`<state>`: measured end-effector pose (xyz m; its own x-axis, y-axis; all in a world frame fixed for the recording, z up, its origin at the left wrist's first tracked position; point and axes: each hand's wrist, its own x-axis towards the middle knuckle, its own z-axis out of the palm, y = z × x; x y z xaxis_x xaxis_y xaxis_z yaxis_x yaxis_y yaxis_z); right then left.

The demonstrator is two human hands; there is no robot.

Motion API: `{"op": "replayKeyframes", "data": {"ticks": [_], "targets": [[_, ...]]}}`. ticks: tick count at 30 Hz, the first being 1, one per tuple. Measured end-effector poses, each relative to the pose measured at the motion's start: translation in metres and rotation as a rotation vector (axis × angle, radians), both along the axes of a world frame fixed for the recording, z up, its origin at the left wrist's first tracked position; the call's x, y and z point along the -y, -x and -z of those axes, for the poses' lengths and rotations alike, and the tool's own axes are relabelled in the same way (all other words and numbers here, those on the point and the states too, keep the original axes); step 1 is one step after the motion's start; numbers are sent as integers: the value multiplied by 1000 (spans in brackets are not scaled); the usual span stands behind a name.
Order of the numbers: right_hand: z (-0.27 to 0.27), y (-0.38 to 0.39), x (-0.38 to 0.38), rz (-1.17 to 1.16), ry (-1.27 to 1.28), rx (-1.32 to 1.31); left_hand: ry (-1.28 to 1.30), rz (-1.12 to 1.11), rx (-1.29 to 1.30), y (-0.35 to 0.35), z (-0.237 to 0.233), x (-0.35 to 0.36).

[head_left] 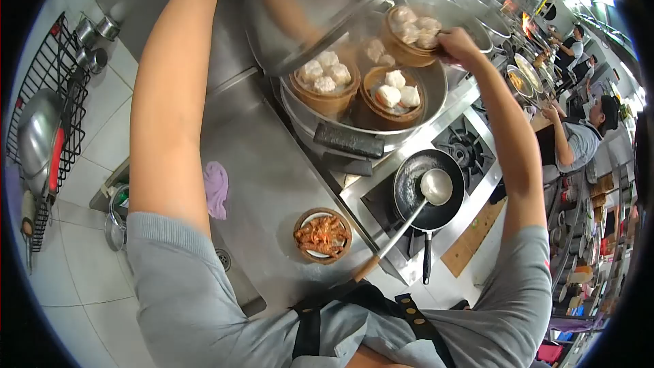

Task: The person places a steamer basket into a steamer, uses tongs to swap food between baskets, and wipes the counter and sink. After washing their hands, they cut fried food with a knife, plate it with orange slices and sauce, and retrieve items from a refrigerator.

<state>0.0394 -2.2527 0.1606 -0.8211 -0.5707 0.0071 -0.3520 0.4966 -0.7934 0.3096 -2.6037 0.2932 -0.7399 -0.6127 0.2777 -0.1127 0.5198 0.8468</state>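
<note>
the one view looks out from the wearer's head, facing forward and steeply down. grey short fabric sleeves (184, 259) loom close at lower left and right; a domed silvery metal lid (334, 7) is cropped by the top edge. the wide round lens blackens the corners, tilting the distant kitchen at far right.

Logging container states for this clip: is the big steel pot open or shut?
Open: the lid is raised and tilted, and baskets of dumplings show inside the pot.
</note>
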Motion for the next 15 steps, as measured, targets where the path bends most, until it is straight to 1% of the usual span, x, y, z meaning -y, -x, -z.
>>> {"op": "replayKeyframes", "data": {"ticks": [1, 2, 3, 6, 8, 9, 11, 12, 14, 15], "targets": [[2, -12, 13, 4, -53, -23, -26, 8, 26, 1, 0, 2], [18, 5, 32, 65, -124, 53, 47, -24, 7, -1, 0, -4], [24, 10, 40, 41, -213, 57, 53, -26, 5, 0, 0, -3], [36, 12, 55, -14, -234, 88, 6, -51, -6, -2, 0, -3], [44, 13, 57, 99, -193, 151, -34, -8, -20, -1, 0, -3], [47, 18, 55, 102, -192, 145, -34, -6, -27, -1, 0, 0], [53, 23, 46, 15, 85, 326, -18, 7, -17, 1, 0, 2], [54, 23, 40, 22, 85, 324, -20, 14, -19, 1, 0, 2], [59, 25, 27, -102, 155, 398, -18, 53, -25, -3, 0, -2], [61, 28, 26, -99, 157, 392, -16, 57, -31, -4, -1, -8]]}}
